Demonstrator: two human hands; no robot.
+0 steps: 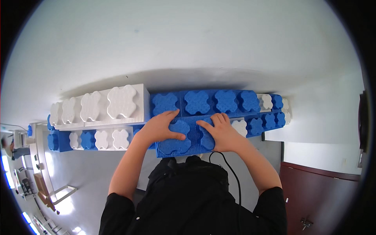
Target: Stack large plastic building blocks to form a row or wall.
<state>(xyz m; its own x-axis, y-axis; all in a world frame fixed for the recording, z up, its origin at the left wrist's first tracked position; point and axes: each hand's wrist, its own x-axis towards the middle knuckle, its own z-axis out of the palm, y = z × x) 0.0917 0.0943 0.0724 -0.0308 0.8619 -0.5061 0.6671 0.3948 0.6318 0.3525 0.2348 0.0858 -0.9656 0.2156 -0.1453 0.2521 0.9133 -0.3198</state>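
Observation:
In front of my body is a large blue building block [192, 138] with two clover-shaped studs on top. My left hand [157, 127] lies over its left stud [174, 147], thumb and fingers spread across the raised edge. Over the right stud [207, 136], my right hand [224, 133] has its fingers bent on the block's top and far edge. Both hands grip the same block; their undersides are hidden. Behind it runs a row of blue blocks [196, 102] along a pale wall. To the left stands a taller white block [122, 101] with similar studs.
A lower row of white and blue blocks [102, 139] extends left, and more blue blocks [268, 121] run right. A black cable [236, 179] hangs by my right side. A dark red door [317, 196] is at lower right. A person [17, 151] is at far left.

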